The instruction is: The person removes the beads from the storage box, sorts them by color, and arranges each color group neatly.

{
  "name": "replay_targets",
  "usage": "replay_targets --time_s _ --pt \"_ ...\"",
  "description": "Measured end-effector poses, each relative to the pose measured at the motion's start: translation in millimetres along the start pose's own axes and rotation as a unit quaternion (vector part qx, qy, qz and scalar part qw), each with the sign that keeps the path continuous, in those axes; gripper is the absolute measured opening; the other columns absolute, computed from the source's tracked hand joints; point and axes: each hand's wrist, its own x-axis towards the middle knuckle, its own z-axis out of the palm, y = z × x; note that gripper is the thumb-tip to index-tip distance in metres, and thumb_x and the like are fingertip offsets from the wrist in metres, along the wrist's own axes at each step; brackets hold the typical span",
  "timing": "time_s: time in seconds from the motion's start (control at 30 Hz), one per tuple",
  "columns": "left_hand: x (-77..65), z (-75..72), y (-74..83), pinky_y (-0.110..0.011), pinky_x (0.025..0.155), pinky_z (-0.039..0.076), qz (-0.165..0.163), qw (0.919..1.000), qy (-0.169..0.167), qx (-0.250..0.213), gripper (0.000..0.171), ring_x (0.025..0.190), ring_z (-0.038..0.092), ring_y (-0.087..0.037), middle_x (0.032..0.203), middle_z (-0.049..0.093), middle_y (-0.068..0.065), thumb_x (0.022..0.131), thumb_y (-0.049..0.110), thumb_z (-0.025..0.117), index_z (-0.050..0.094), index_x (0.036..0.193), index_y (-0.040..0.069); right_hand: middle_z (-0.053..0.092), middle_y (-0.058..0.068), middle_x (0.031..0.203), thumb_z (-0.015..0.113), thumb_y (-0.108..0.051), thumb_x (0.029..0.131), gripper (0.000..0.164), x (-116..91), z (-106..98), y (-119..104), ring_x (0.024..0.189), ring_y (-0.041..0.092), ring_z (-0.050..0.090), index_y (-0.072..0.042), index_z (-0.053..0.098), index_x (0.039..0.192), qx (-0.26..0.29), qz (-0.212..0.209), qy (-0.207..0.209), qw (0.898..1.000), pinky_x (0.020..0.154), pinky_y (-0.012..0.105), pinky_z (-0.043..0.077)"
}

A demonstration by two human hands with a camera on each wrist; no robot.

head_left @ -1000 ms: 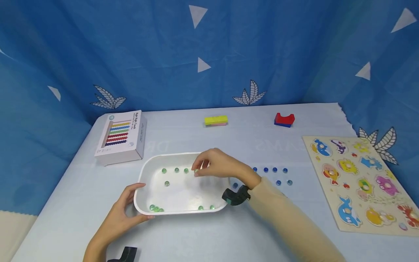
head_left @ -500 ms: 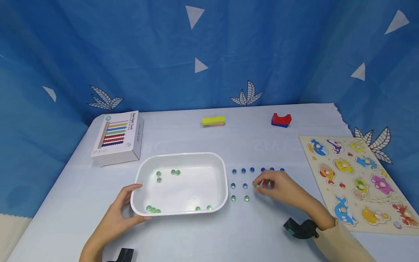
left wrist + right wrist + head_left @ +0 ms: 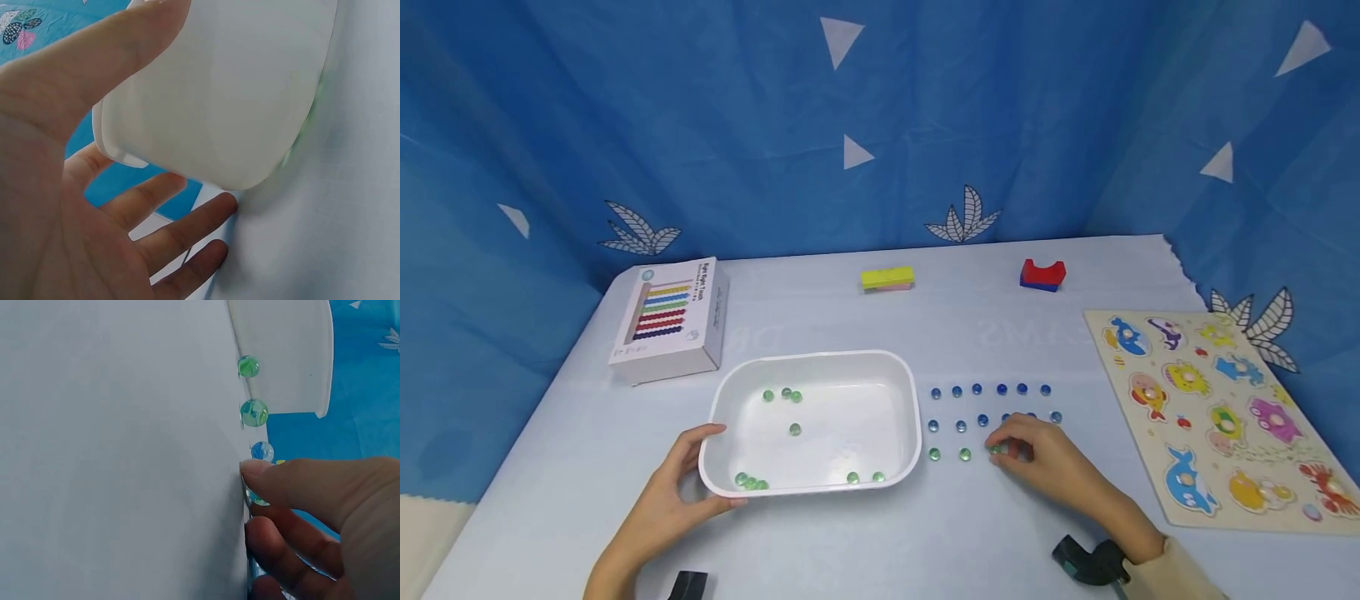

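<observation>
My left hand (image 3: 662, 492) holds the left end of a white plastic tray (image 3: 850, 425), thumb at the near rim and fingers at the side. In the left wrist view the thumb lies over the tray wall (image 3: 206, 94). Several green glass marbles lie scattered inside the tray, one of them a marble (image 3: 795, 429) near the middle. To the tray's right, my right hand (image 3: 1052, 462) pinches a green marble (image 3: 996, 449) close over the tabletop. It is in line with two green marbles, one being the nearer marble (image 3: 965, 454). Fingers partly hide the blue marbles behind.
Two rows of blue marbles (image 3: 977, 389) lie behind the green ones. An abacus box (image 3: 673, 321) stands at back left. Yellow and pink blocks (image 3: 887, 278) and a red and blue block pair (image 3: 1042, 275) sit at the back. A sea-animal puzzle board (image 3: 1217, 417) lies at right.
My right hand has carried a green marble rightward out of the tray, then lowered it toward the front row. Loose marbles in the tray have rolled. My left hand stays on the tray.
</observation>
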Motion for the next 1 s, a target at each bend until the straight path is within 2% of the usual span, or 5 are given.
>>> replay_targets --time_s 0.1,0.67,1.0 --pt "0.3 -0.8 1.1 -0.064 0.089 0.030 -0.005 1.0000 -0.002 -0.003 0.088 0.118 0.045 -0.039 0.137 0.042 -0.017 0.061 0.030 0.082 0.032 0.133 0.027 0.052 -0.016 0.071 0.073 -0.014 0.072 0.018 1.2 1.9 -0.7 0.064 0.000 0.044 -0.025 0.066 0.085 0.000 0.001 0.008 1.000 0.056 0.016 0.040" --pt "0.6 -1.9 1.6 -0.067 0.089 0.029 -0.013 0.9999 -0.005 0.000 0.089 0.119 0.044 -0.039 0.138 0.041 -0.018 0.061 0.031 0.082 0.031 0.133 0.028 0.053 -0.016 0.073 0.073 -0.016 0.072 0.020 0.3 2.6 -2.7 0.065 -0.001 0.044 -0.027 0.067 0.088 0.002 0.012 -0.001 1.000 0.056 0.016 0.040" --pt "0.3 -0.9 -0.7 -0.067 0.089 0.027 -0.010 0.9999 -0.004 -0.007 0.090 0.119 0.044 -0.039 0.137 0.042 -0.017 0.060 0.030 0.083 0.031 0.134 0.028 0.054 -0.017 0.075 0.073 -0.016 0.072 0.019 0.5 4.1 -3.7 0.065 -0.001 0.045 -0.025 0.067 0.088 0.006 0.003 -0.001 1.000 0.057 0.016 0.041"
